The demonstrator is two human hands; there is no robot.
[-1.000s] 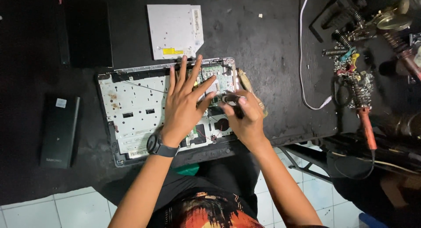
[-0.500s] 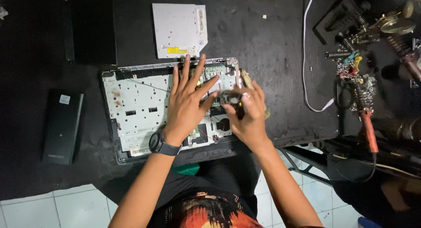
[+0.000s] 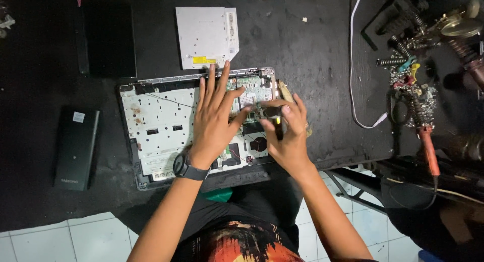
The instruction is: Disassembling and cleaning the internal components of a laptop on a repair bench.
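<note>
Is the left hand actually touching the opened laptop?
Touching. The head view shows the left hand lying flat, fingers spread, on the opened laptop.

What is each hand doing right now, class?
Left hand: open, fingers spread flat on the opened laptop.
Right hand: closed around a dark screwdriver.

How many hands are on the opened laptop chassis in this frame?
2. The left hand lies flat, fingers spread, on the grey opened laptop chassis. The right hand is at the chassis's right side, gripping a dark slim tool. No other hands are visible.
</note>
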